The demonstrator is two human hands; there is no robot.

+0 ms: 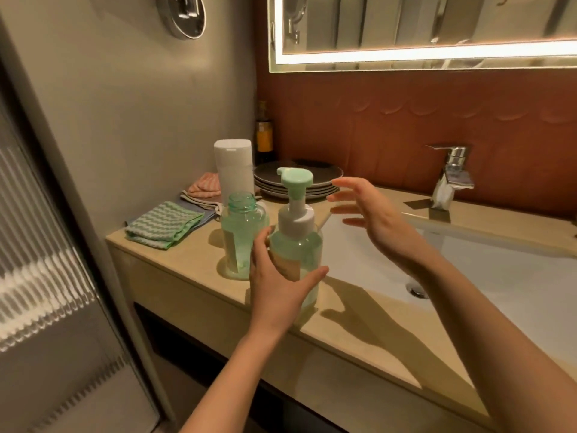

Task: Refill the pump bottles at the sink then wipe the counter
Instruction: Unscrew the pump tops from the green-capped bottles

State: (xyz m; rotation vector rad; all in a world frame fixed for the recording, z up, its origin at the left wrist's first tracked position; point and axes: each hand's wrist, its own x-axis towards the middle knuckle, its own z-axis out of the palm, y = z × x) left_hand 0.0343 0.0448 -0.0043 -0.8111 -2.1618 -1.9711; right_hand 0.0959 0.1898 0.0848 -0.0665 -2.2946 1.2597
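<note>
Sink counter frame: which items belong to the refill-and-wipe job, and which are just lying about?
Job:
- pump bottle, gripped by left hand
- right hand, open beside the pump
- capless bottle
- sink, faucet
- green cloth, counter

Lying about:
- plate stack
- dark bottle
- pink cloth
- white container, role unclear

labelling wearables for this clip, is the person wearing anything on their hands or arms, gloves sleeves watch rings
Nothing worn is visible. The left hand and right hand are bare, with no gloves, rings or bracelets. The left forearm and right forearm are uncovered to the frame's lower edge: no sleeve, watch or band shows.
</note>
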